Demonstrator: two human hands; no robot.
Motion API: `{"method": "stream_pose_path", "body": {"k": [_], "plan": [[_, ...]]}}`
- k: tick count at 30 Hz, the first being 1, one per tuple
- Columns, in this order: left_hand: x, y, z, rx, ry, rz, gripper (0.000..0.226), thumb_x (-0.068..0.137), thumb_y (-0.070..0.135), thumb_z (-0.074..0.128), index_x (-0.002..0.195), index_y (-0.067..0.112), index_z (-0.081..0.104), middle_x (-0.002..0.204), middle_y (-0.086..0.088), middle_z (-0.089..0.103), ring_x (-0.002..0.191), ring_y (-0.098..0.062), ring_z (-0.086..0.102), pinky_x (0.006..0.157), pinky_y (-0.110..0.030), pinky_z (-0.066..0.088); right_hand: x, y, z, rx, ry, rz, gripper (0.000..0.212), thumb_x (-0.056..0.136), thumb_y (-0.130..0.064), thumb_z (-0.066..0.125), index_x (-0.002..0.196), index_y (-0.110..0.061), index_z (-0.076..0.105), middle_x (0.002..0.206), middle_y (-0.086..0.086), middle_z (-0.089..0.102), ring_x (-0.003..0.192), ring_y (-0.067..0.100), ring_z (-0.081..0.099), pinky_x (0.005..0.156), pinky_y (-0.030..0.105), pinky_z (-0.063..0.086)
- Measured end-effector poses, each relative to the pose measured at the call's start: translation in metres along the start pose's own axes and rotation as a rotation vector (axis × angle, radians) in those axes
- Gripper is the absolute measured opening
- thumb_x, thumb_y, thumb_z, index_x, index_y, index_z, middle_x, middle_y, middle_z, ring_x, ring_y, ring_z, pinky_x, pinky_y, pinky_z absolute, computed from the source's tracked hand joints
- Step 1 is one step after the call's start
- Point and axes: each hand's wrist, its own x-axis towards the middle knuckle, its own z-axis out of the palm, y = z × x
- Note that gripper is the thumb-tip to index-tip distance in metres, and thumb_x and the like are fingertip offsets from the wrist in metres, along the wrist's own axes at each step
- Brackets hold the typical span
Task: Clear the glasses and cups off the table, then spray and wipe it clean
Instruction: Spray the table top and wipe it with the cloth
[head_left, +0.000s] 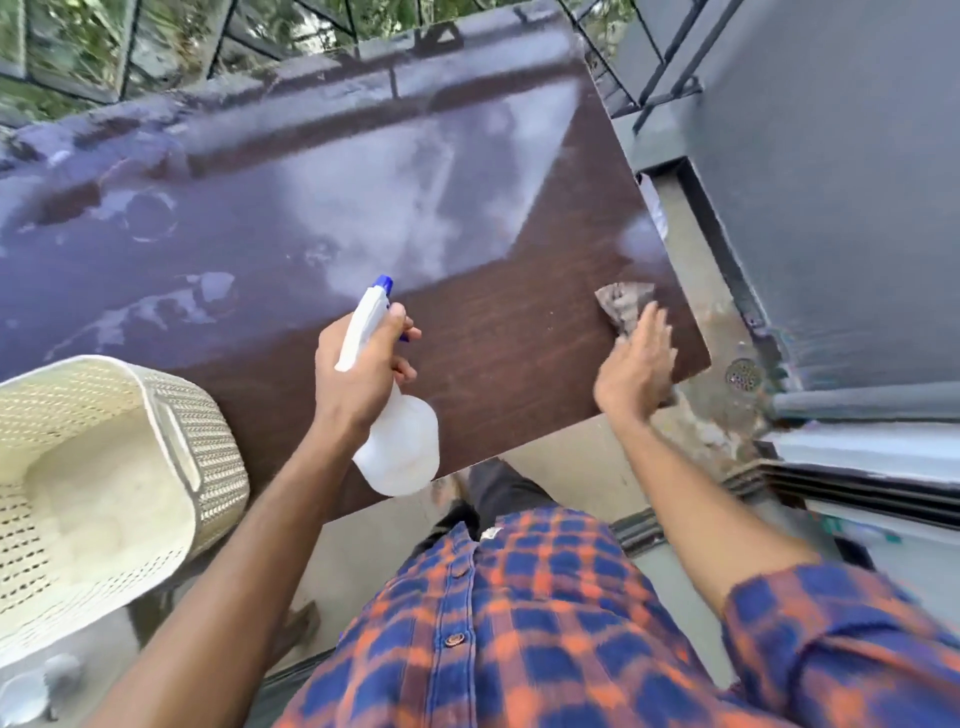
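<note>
A dark brown table (498, 332) fills the middle of the view, its far and left parts wet and streaked with spray. My left hand (363, 364) grips a white spray bottle (400, 447) with a blue nozzle, held just above the table's near edge and pointing away from me. Near the table's right corner my right hand (636, 364) lies flat with straight fingers on a grey-brown cloth (623, 301), which sticks out beyond the fingertips. No glasses or cups show on the tabletop.
A cream woven plastic basket (202, 447) stands at the table's near left edge. A metal railing (78, 78) runs behind the table. To the right are a grey wall (831, 182) and a floor drain (744, 375). My checked shirt fills the bottom.
</note>
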Motion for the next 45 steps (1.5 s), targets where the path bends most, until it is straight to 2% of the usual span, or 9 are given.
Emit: {"method": "stream_pose_path", "body": {"k": [5, 8, 10, 16, 26, 30, 34, 41, 45], "plan": [[-0.002, -0.002, 0.006, 0.011, -0.002, 0.015, 0.027, 0.101, 0.024, 0.058, 0.088, 0.003, 0.069, 0.086, -0.007, 0.073, 0.046, -0.020, 0.057, 0.052, -0.026, 0.047, -0.123, -0.052, 0.031, -0.078, -0.191, -0.619, 0.066, 0.094, -0.013, 0.050, 0.156, -0.013, 0.029, 0.161, 0.012, 0.032, 0.145, 0.032, 0.034, 0.116, 0.047, 0.027], [0.001, 0.000, 0.012, 0.009, 0.007, 0.013, 0.026, 0.101, 0.022, 0.058, 0.088, 0.003, 0.069, 0.086, -0.008, 0.073, 0.044, -0.018, 0.057, 0.049, -0.024, 0.045, -0.115, -0.054, 0.028, -0.037, -0.350, -0.883, 0.069, 0.088, -0.005, 0.053, 0.153, -0.019, 0.037, 0.160, 0.005, 0.036, 0.145, 0.028, 0.036, 0.116, 0.046, 0.029], [0.007, 0.001, 0.016, -0.014, 0.008, 0.004, 0.025, 0.100, 0.025, 0.059, 0.086, 0.006, 0.069, 0.084, -0.008, 0.073, 0.044, -0.019, 0.057, 0.051, -0.026, 0.045, -0.088, -0.034, 0.021, -0.086, -0.308, -0.819, 0.074, 0.083, -0.002, 0.055, 0.153, -0.019, 0.038, 0.158, 0.005, 0.038, 0.144, 0.028, 0.037, 0.115, 0.048, 0.031], [0.033, 0.016, 0.035, -0.054, 0.087, -0.033, 0.023, 0.101, 0.022, 0.058, 0.088, 0.006, 0.068, 0.085, -0.010, 0.072, 0.044, -0.018, 0.056, 0.052, -0.025, 0.047, 0.057, 0.013, -0.006, -0.036, -0.161, -0.197, 0.061, 0.098, -0.009, 0.046, 0.156, -0.016, 0.030, 0.162, 0.008, 0.032, 0.149, 0.030, 0.027, 0.121, 0.048, 0.021], [0.080, 0.049, 0.059, -0.086, 0.251, -0.059, 0.022, 0.101, 0.022, 0.057, 0.084, 0.011, 0.066, 0.084, -0.008, 0.071, 0.045, -0.016, 0.056, 0.054, -0.020, 0.045, 0.194, -0.150, 0.050, -0.041, -0.134, -0.182, 0.062, 0.099, -0.021, 0.047, 0.158, -0.022, 0.026, 0.164, 0.002, 0.027, 0.151, 0.025, 0.022, 0.121, 0.045, 0.017], [0.094, 0.054, 0.066, -0.085, 0.290, -0.087, 0.022, 0.100, 0.021, 0.057, 0.084, 0.009, 0.066, 0.084, -0.009, 0.071, 0.043, -0.016, 0.055, 0.052, -0.020, 0.044, 0.132, -0.197, 0.075, -0.030, -0.283, -0.660, 0.062, 0.094, -0.021, 0.051, 0.154, -0.016, 0.035, 0.159, 0.009, 0.037, 0.146, 0.031, 0.034, 0.118, 0.049, 0.021], [0.108, 0.057, 0.071, -0.120, 0.299, -0.117, 0.023, 0.100, 0.022, 0.058, 0.086, 0.005, 0.065, 0.082, -0.010, 0.070, 0.042, -0.019, 0.053, 0.051, -0.026, 0.045, 0.095, -0.149, 0.061, -0.049, -0.371, -1.019, 0.061, 0.092, -0.016, 0.052, 0.152, -0.017, 0.040, 0.157, 0.005, 0.041, 0.143, 0.027, 0.039, 0.117, 0.047, 0.027], [0.117, 0.059, 0.070, -0.145, 0.320, -0.132, 0.025, 0.101, 0.024, 0.059, 0.082, 0.010, 0.066, 0.080, -0.006, 0.070, 0.043, -0.017, 0.053, 0.050, -0.024, 0.045, 0.252, -0.111, 0.041, -0.008, -0.187, -0.369, 0.056, 0.100, -0.015, 0.042, 0.155, -0.014, 0.032, 0.161, 0.007, 0.033, 0.150, 0.030, 0.027, 0.120, 0.049, 0.023], [0.116, 0.058, 0.063, -0.153, 0.360, -0.136, 0.024, 0.100, 0.024, 0.058, 0.082, 0.010, 0.066, 0.083, -0.007, 0.071, 0.044, -0.018, 0.054, 0.051, -0.024, 0.045, 0.271, -0.190, 0.068, -0.044, -0.207, -0.363, 0.060, 0.100, -0.018, 0.046, 0.157, -0.018, 0.027, 0.163, 0.003, 0.028, 0.151, 0.025, 0.023, 0.123, 0.046, 0.015]]}}
